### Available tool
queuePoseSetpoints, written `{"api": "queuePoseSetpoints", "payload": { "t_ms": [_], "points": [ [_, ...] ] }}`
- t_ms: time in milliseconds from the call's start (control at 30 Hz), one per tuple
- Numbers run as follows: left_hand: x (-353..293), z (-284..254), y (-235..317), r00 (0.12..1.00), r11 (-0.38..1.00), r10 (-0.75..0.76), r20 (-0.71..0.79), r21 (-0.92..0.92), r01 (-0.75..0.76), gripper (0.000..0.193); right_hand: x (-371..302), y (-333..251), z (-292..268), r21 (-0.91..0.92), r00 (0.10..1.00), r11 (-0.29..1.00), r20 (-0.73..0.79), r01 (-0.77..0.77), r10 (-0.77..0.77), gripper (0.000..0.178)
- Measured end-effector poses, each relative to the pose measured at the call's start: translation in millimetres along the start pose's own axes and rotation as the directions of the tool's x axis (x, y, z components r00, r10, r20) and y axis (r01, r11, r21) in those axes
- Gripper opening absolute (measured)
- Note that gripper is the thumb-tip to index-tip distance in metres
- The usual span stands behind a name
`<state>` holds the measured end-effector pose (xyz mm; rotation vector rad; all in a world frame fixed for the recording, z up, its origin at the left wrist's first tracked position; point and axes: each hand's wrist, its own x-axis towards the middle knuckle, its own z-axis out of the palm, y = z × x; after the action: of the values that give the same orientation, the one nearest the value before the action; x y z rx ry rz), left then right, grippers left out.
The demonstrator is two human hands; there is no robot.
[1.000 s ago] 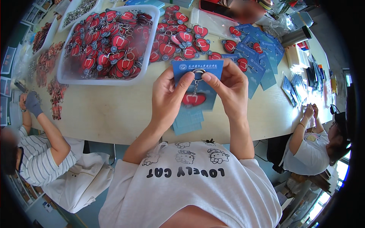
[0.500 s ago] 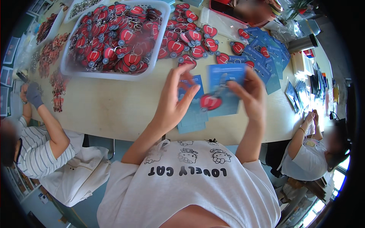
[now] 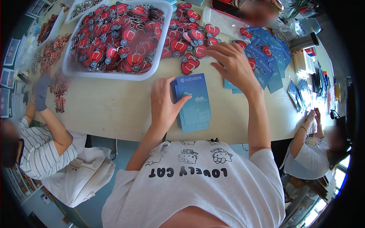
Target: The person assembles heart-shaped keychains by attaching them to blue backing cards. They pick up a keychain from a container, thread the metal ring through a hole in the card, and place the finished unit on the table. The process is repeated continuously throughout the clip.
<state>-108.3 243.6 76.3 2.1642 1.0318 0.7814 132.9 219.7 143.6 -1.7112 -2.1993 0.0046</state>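
Observation:
My left hand [image 3: 163, 99] is at a small stack of blue cards [image 3: 195, 100] lying on the table in front of me. Its thumb presses on the top card, and the fingers curl along the left edge. Farther off to the right, my right hand [image 3: 234, 64] hovers with fingers apart and slightly bent, nothing visible in them. Its fingertips are beside a loose pile of red keychains [image 3: 178, 46]. Blue cards [image 3: 262, 68], some with red keychains on them, spread beyond that hand, which partly covers them.
A white plastic basket [image 3: 146, 74] full of red keychains stands at the back left. Small reddish pieces [image 3: 59, 85] lie farther left, by a gloved co-worker [image 3: 45, 136]. Another person [image 3: 310, 152] sits at right. A dark cylinder [image 3: 304, 41] lies at the back right.
My right hand has let go of the blue card with a red keychain and moved up over the pile. My left hand has come down onto the card stack.

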Motion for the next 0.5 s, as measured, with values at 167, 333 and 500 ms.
{"api": "queuePoseSetpoints", "payload": {
  "t_ms": [167,333,500],
  "points": [
    [0,6,-1,1.000,0.998,0.000,-0.008,-0.057,0.000,0.055,12,16,47,0.221,0.966,0.950,0.084,0.222,-0.245,0.050],
    [-3,3,1,0.999,0.990,-0.053,-0.002,-0.128,0.052,0.051,-31,9,35,0.024,0.994,0.999,-0.104,-0.040,0.042,0.064],
    [-7,-3,-2,0.987,0.958,-0.152,0.061,-0.237,0.162,0.042,-79,43,25,-0.116,0.984,0.978,-0.060,-0.174,0.168,0.068]
  ]
}}
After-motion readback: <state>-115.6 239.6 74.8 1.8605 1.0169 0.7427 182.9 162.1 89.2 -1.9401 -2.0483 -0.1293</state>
